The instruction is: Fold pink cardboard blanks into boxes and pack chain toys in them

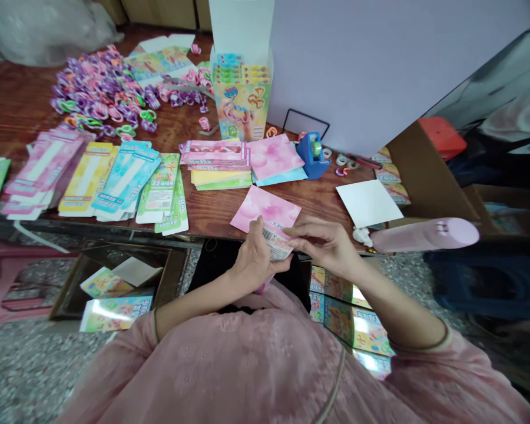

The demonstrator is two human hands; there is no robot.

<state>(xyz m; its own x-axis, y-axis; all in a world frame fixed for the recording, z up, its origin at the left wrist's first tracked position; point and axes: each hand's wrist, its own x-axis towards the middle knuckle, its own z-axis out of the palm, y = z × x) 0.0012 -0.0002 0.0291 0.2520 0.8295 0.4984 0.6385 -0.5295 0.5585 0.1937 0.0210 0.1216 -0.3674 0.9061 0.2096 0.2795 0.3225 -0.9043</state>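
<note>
Low at the table's front edge, my left hand [257, 254] is closed around a small pink printed box [279, 244] with a barcode on its face. The fingers of my right hand [324, 242] pinch the upper right end of the same box. Just beyond it lies a pink printed card [267, 207], partly covered by my hands. Farther back, a filled pink box [216, 152] rests on yellow and green cards, beside a stack of pink and blue cards [276, 158].
Flat pink, yellow [88, 176], blue [126, 176] and green boxes line the left front. Colourful twisted rings [101, 88] are heaped behind. A display box [242, 106], blue tape dispenser [313, 156], white card [369, 202] and pink bottle [426, 234] stand or lie around; cartons are below.
</note>
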